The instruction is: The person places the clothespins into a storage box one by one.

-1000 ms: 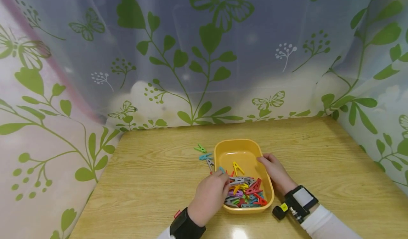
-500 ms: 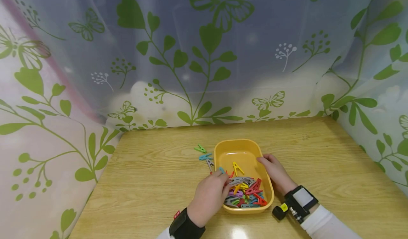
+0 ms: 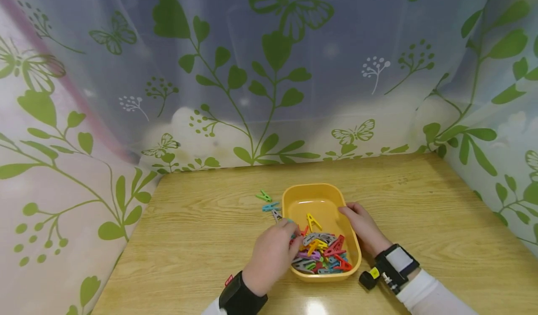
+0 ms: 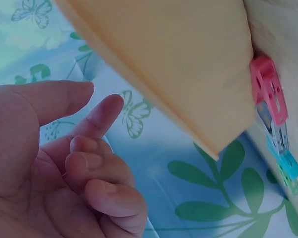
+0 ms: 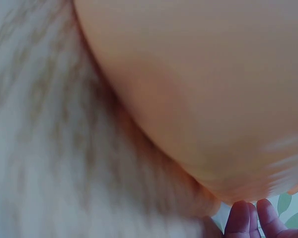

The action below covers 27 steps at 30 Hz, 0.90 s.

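My left hand (image 3: 271, 254) hovers at the left rim of a yellow plastic tray (image 3: 313, 191). In the left wrist view, the thumb and index fingertip stand a little apart with nothing between them, and the other fingers are loosely curled. Inside the tray's near half lies a heap of colourful clothespins (image 3: 321, 252); a single yellow clothespin (image 3: 312, 221) rests farther back. My right hand (image 3: 365, 226) holds the tray's right rim, its thumb over the edge and its fingertips (image 5: 237, 218) against the outer wall.
Along the tray's left side lie a green clothespin (image 3: 264, 195), a blue clothespin (image 3: 271, 206), a grey clothespin (image 3: 276, 215) and a pink-red clothespin (image 4: 269, 84). A patterned curtain (image 3: 252, 95) encloses the wooden table (image 3: 201, 226) at the back and sides.
My left hand has shifted slightly left and toward me, off the heap to the rim, uncovering more of the grey clothespins. The right hand and tray have stayed put.
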{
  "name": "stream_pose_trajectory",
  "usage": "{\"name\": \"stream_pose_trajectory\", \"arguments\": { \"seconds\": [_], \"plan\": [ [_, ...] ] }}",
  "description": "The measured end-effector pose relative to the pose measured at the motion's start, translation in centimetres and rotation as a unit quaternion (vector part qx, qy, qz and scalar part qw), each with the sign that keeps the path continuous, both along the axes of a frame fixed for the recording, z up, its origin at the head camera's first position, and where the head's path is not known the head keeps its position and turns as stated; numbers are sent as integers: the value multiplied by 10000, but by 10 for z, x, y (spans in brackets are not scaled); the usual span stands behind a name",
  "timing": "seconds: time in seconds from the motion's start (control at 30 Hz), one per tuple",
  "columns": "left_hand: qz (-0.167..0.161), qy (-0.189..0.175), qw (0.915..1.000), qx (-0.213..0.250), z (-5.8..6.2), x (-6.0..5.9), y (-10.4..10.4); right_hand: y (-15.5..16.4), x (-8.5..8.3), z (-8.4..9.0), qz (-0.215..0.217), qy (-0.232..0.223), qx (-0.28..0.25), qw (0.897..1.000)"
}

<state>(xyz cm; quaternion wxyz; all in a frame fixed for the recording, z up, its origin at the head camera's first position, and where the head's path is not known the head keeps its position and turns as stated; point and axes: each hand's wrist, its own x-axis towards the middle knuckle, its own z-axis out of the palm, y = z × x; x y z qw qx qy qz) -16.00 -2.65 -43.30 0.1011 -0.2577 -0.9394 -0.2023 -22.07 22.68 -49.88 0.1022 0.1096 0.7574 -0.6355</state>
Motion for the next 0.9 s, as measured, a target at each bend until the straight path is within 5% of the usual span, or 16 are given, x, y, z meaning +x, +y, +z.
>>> {"name": "stream_pose_trajectory", "arguments": {
  "seconds": [0.5, 0.9],
  "plan": [
    [830, 204, 9958, 339, 14, -31, -35, -1, 1, 1, 4, 24, 55, 10000],
    [685, 17, 9969, -393, -9, -53, -44, 0, 2, 1, -39, 4, -30, 10000]
  ]
}}
